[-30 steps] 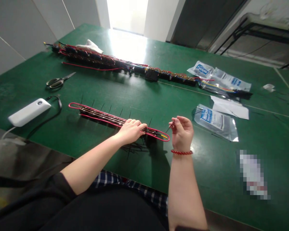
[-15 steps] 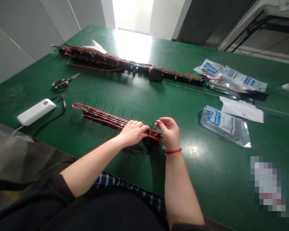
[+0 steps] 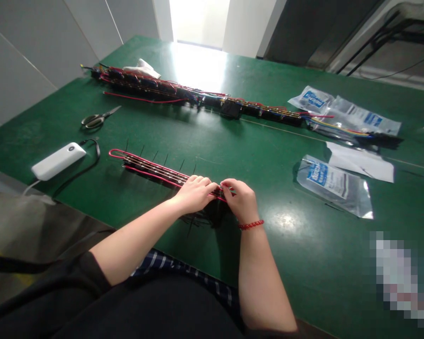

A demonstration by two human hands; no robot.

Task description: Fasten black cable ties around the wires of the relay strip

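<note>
A long black strip with red wires and shiny contacts along it, a wire bundle (image 3: pixel 151 168), lies slantwise on the green table. Thin black cable ties (image 3: pixel 167 159) stick up along its far side. My left hand (image 3: pixel 195 194) is closed over the bundle near its right end, fingers on the far side and thumb toward the right. Close by, my right hand (image 3: pixel 240 197), with a red bead bracelet at the wrist, is pinched at the bundle's right end. Its fingertips hold what looks like a thin black cable tie, mostly hidden. More loose black ties (image 3: pixel 194 220) lie beneath my left wrist.
Behind lies a longer wired assembly (image 3: pixel 205 100). Scissors (image 3: pixel 95 121) and a white power bank (image 3: pixel 59 161) with a cable are at left. Clear plastic bags (image 3: pixel 335 181) and white paper (image 3: pixel 360 161) lie at right. A pixelated item (image 3: pixel 399 278) is at lower right.
My right hand has moved left and slightly down, its fingertips now close to my left thumb. My left hand stays on the wire bundle. The whole view has shifted slightly.
</note>
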